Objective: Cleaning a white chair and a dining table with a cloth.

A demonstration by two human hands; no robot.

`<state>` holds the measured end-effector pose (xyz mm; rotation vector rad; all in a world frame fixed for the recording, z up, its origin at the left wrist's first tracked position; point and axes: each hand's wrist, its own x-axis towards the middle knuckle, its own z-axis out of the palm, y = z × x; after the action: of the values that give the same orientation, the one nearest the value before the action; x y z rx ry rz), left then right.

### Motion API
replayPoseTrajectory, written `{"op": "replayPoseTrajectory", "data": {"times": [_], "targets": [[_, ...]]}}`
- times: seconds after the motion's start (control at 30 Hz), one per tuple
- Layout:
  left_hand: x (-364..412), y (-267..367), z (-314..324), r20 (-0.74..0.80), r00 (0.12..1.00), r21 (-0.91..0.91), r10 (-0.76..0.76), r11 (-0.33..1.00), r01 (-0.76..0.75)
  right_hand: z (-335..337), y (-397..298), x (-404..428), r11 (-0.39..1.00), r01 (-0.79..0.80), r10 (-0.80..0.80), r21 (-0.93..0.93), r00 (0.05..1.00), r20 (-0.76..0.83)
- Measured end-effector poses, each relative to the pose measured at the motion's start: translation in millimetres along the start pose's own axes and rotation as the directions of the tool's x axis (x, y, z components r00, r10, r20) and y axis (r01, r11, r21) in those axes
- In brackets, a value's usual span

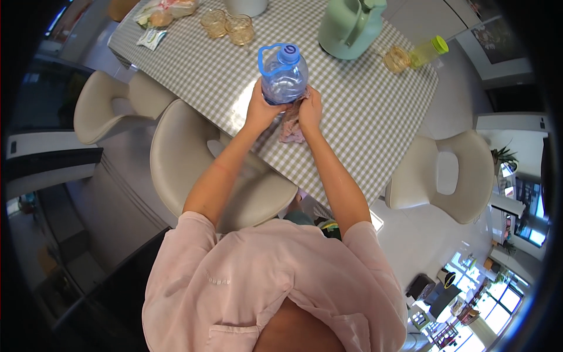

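Note:
A large clear plastic bottle (285, 81) with a blue cap and a blue carrying handle stands upright over the checked tablecloth (352, 110). My left hand (262, 110) grips its lower left side. On the right side my right hand (310, 110) holds a crumpled pinkish cloth (292, 125) against the bottle, and the cloth hangs down below it. The bottle's base is partly hidden by my hands and the cloth.
A green jug (347, 31), an amber glass (396, 60) and a yellow-capped bottle (426, 52) are beyond on the right. Amber glasses (239, 30), a white container (246, 5), a small packet (151, 38) and a plastic bag (165, 12) lie further left. Beige chairs (189, 163) surround the table.

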<state>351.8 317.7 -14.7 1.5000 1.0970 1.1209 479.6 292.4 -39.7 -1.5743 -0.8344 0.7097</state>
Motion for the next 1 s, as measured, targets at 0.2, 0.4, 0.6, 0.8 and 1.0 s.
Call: {"op": "replayPoseTrajectory", "data": {"times": [0.2,0.4,0.6,0.8,1.0], "targets": [[43,-16,-44,-0.025,0.999,0.019,-0.043,0.999,0.044,58,-5,29,0.998,0.020,-0.015,-0.061,0.996,0.086],[59,-34,-53,0.014,0.999,-0.152,-0.050,0.987,0.051,68,-7,37,0.992,0.083,-0.071,-0.092,0.990,0.124],[42,-52,-41,-0.138,0.989,-0.007,-0.047,0.999,0.046,49,-10,33,0.989,0.134,-0.120,-0.069,0.978,0.169],[-33,-30,2,-0.360,0.914,0.024,-0.187,0.978,0.209,4,-21,-28,0.730,0.508,-0.334,-0.458,0.849,0.410],[-57,-38,23,-0.350,0.929,0.165,-0.122,0.968,0.189,-11,20,-27,0.326,0.826,-0.448,-0.460,0.563,0.694]]}}
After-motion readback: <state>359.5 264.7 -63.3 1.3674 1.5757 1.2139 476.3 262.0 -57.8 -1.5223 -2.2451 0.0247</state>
